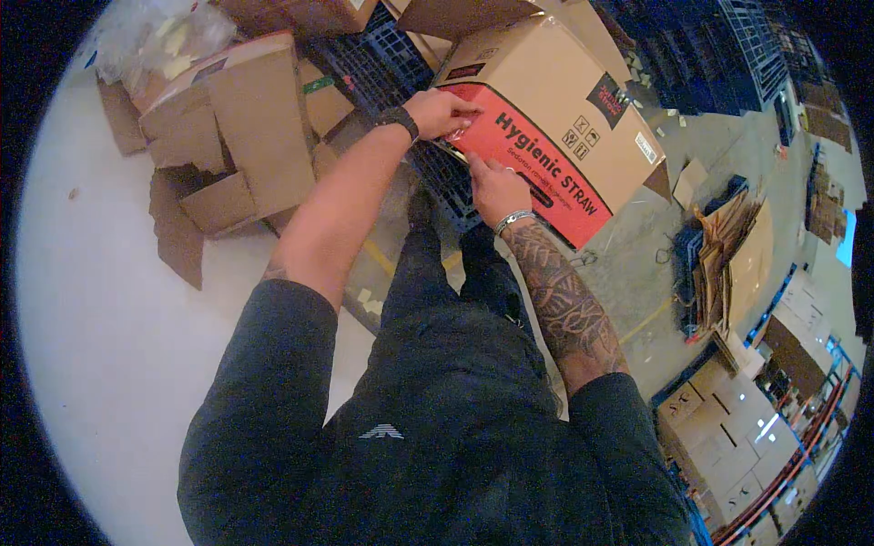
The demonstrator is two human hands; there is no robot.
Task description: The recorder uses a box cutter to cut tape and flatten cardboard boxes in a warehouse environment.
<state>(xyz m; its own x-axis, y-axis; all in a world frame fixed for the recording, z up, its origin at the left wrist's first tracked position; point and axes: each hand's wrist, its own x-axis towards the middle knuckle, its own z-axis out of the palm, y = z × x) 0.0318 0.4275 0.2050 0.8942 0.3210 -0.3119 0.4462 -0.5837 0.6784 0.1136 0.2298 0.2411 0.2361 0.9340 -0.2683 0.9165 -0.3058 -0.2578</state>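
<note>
A large brown cardboard carton (pixel 529 72) with a printed red band (pixel 546 170) lies tilted before me, over a black plastic pallet (pixel 437 181). The band and the side above it bear writing and handling symbols. My left hand (pixel 439 115), with a dark watch at the wrist, has its fingertips against the band's left end. A shiny clear scrap, perhaps tape, shows just below them; whether they pinch it is unclear. Lower down, my right hand (pixel 498 188) grips the carton's near edge, its index finger pointing towards the left hand. Its other fingers are partly hidden.
Torn, opened cardboard boxes (pixel 259 123) are heaped at the left, with clear plastic wrap (pixel 171 41) behind. Black pallets (pixel 689 54) are stacked at upper right. Flattened cardboard (pixel 727 266) leans at the right, and boxed goods (pixel 727 430) stand beside racking. Scraps litter the floor.
</note>
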